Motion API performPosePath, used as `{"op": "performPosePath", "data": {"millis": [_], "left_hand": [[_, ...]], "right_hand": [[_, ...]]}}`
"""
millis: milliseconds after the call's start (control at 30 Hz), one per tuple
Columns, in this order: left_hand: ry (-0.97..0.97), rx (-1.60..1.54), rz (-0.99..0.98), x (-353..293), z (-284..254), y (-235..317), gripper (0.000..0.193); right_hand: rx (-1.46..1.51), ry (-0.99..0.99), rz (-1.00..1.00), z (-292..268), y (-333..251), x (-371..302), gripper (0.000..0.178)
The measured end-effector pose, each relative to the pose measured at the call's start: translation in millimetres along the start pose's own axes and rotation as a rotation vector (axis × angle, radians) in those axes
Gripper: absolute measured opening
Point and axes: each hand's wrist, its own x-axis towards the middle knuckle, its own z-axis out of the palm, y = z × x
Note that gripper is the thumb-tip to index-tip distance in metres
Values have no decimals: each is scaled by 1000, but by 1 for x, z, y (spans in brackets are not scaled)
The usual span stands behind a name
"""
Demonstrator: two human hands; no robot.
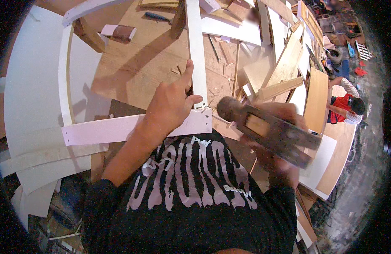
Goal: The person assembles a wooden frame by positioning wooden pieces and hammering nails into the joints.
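A white wooden frame (98, 128) stands in front of my chest, with small nail marks at the ends of its near board. My left hand (172, 99) holds it by the right corner. The index finger stretches along the inner edge of the right rail and the thumb lies near the joint; the other fingers are partly hidden. What looks like a bent nail (205, 107) sticks up at that corner, just past the thumb. My right hand (273, 156) is closed around a claw hammer (263, 125), blurred by motion. Its round face points toward the corner, apart from the wood.
Beneath the frame lies a plywood sheet (132, 80) with a blue-handled tool (157, 17) and a small block (118, 32). Offcuts and boards (284, 59) pile up at right. White panels (30, 84) lie left. A person in red (343, 103) works far right.
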Motion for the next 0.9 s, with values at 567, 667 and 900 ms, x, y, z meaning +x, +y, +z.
{"op": "performPosePath", "data": {"millis": [567,667,900], "left_hand": [[14,-28,-21,-3,-1,3,89],[1,3,-44,-2,-3,5,89],[-13,0,-21,1,-3,4,88]], "right_hand": [[-340,-207,-176,-5,-6,26,37],[-420,-261,-200,-3,-4,21,35],[-379,-149,-363,0,17,27,32]]}}
